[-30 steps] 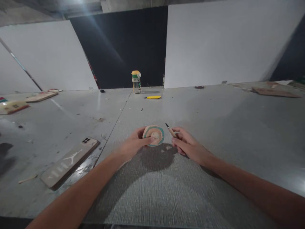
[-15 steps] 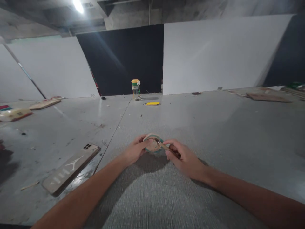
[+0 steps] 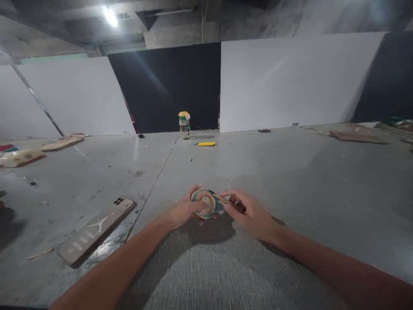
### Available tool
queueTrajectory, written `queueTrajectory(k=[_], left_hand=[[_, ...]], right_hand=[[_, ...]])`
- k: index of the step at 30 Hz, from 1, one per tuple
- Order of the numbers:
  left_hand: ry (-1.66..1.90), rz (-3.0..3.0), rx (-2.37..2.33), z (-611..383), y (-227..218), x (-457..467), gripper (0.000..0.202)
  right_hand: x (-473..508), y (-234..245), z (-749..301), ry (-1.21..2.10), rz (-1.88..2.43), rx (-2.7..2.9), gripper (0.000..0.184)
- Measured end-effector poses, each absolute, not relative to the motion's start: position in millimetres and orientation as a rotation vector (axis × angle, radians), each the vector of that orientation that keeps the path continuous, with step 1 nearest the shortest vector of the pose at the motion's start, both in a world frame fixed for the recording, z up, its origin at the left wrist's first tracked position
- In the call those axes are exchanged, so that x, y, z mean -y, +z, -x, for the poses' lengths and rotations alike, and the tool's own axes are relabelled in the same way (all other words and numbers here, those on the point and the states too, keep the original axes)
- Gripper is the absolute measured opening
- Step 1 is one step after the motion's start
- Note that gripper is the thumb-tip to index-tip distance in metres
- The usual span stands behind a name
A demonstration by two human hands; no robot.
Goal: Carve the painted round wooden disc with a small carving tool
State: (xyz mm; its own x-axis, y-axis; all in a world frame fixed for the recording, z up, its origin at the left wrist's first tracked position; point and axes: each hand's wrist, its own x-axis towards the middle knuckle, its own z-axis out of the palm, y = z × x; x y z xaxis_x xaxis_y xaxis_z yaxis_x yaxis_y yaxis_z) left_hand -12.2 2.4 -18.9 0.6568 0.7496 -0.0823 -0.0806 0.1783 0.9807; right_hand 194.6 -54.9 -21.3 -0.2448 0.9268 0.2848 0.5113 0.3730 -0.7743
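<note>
My left hand (image 3: 184,211) is wrapped round a small, round, bowl-like piece (image 3: 211,210), beige with teal bands. The thumb lies across its face, and some fingertips show beneath the lower rim. In my right hand (image 3: 247,213) is a slim brush (image 3: 224,199) with a wooden handle, a metal collar and a dark tip, pinched between thumb and fingers. That tip is at the upper right rim of the round piece; whether it touches, I cannot tell. Both hands are above the grey table (image 3: 200,275).
To the left lie a phone (image 3: 97,232) and a thin wooden stick (image 3: 40,253). Farther back are a yellow cutter (image 3: 205,144), a bottle with a yellow lid (image 3: 184,125), a plastic packet (image 3: 22,157) and flat boards (image 3: 359,136). Upright panels (image 3: 167,90) stand behind.
The round piece has been tilted in my left hand, so its ringed, banded face shows more. The brush tip is now at its upper right rim rather than over its middle.
</note>
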Motion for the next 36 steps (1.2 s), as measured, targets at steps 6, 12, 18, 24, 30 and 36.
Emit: queueTrajectory(k=[6,12,18,24,30,36], left_hand=[[0.681,-1.53,-0.774,10.7,-13.9,-1.5,0.037],[0.737,-1.589,-0.889,9.4,-18.2,-1.2,0.045],[0.783,-1.631,-0.94,8.5,-16.9,0.7,0.056],[0.777,-1.654,-0.926,5.1,-22.1,-1.3,0.056],[0.806,-1.656,-0.864,4.3,-29.6,-2.8,0.059],[0.784,-1.673,-0.814,5.5,-32.4,-2.4,0.056]], right_hand=[[57.0,-17.3,-199.4,0.583,1.24,1.976,0.023],[55.8,-13.6,-199.0,0.458,1.267,2.027,0.028],[56.3,-15.0,-202.1,0.432,1.307,2.044,0.033],[54.5,-17.5,-203.3,0.423,1.314,2.051,0.033],[52.9,-15.5,-204.3,0.433,1.348,2.064,0.033],[53.2,-14.3,-205.3,0.527,1.339,2.017,0.032]])
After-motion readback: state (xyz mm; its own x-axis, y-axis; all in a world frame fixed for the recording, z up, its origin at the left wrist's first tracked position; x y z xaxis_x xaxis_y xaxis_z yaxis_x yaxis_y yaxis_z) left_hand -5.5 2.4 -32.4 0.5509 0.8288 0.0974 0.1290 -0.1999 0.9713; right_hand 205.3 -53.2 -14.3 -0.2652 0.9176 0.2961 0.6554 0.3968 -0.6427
